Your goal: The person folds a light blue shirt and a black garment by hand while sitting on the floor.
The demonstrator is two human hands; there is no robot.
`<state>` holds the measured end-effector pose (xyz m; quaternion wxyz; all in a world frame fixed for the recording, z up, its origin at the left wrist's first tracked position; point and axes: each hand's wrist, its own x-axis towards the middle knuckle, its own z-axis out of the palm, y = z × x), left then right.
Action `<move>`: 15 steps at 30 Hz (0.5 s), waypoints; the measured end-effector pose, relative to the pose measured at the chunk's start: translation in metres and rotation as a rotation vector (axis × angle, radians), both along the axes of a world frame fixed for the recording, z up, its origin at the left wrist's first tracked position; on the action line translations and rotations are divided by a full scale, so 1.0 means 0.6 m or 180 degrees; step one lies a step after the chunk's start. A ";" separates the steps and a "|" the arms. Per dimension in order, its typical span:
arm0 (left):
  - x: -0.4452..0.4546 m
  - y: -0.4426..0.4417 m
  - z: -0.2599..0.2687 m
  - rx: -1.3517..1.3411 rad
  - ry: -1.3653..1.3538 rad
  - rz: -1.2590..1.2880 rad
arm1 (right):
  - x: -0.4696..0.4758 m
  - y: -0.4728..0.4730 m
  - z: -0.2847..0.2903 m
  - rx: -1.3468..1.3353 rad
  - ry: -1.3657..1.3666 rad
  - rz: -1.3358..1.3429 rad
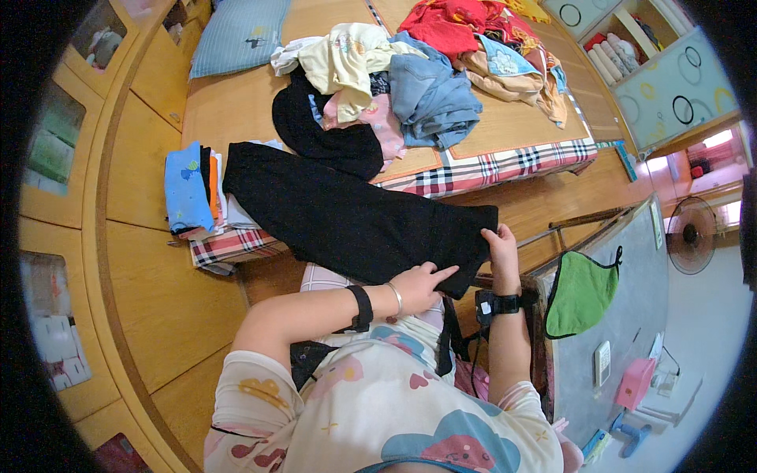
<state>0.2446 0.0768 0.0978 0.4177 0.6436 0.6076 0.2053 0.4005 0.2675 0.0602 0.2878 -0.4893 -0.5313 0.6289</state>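
A black cloth garment [355,207], folded into a long strip, stretches from the bed edge toward my lap. My right hand [502,248] pinches its right end near the corner, thumb on top of the cloth. Over the near edge lies my left hand [420,290], index finger extended across the fabric. Whether its thumb grips the cloth from below is hidden. The garment's far left end rests beside a stack of folded clothes [189,189], with a blue piece outermost. Another black garment [325,136] lies rumpled just beyond.
On the bed [230,106] are a blue pillow [236,38], a pale yellow top [349,59], blue denim [434,100] and a red cloth heap [449,26]. Wooden cabinets [171,278] line the left. At right stand a desk [568,366] with a green cloth [582,295], and a fan [692,235].
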 end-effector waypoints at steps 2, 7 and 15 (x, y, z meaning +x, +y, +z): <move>-0.011 -0.002 -0.005 -0.0181 -0.0354 0.0164 | -0.008 -0.001 0.020 0.0012 -0.0393 0.0023; -0.055 -0.016 -0.024 -0.0624 -0.1236 0.0932 | -0.095 0.000 0.031 0.0003 -0.0192 0.0163; -0.144 -0.093 -0.106 -0.2229 -0.2766 0.1858 | -0.245 -0.041 -0.025 -0.0096 -0.0076 0.1355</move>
